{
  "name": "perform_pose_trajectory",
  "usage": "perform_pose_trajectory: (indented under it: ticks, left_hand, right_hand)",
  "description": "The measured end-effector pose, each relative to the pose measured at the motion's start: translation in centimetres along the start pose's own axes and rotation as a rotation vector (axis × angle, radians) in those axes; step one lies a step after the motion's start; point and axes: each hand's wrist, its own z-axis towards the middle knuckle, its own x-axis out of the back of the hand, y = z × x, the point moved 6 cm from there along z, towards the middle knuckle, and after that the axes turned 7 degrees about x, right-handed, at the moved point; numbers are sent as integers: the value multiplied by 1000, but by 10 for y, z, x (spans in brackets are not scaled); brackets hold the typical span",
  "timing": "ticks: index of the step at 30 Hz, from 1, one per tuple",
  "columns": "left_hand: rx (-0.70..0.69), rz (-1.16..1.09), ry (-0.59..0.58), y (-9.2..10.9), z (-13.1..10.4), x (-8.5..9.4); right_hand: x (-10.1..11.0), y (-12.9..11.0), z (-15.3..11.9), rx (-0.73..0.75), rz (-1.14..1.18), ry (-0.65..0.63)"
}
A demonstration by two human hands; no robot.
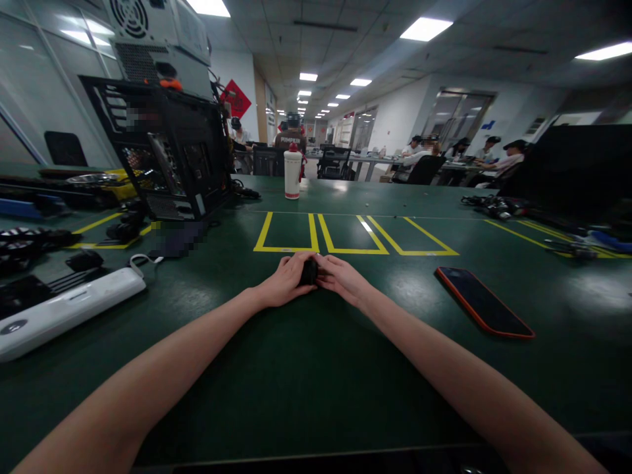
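Both of my arms reach forward over the green table [296, 395]. My left hand [286, 280] is closed around a small black object [309, 271], its fingers curled over the top and far side. My right hand [340, 276] meets it from the other side, fingers and thumb pressed against the same object. Most of the object is hidden by the fingers, so its kind does not show. Just beyond the hands lie yellow tape outlines [353, 251] on the table.
An orange-edged phone [486, 303] lies to the right. At left are a white power strip [74, 309], black parts and an open computer case [182, 151] with a power supply [158, 39] on top. A white bottle [292, 174] stands behind; several people sit farther back.
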Motion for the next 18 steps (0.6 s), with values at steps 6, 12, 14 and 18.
perform_pose_trajectory:
  ticks: [6, 12, 14, 18]
  left_hand:
    - [2, 9, -11, 0, -1, 0]
    - [-1, 11, -9, 0, -1, 0]
    - [-8, 11, -7, 0, -1, 0]
    - [-14, 18, -3, 1, -1, 0]
  right_hand:
    - [2, 1, 4, -16, -25, 58]
    - [1, -3, 4, -12, -20, -27]
    - [0, -5, 1, -9, -37, -37]
    - [-1, -3, -3, -4, -34, -50]
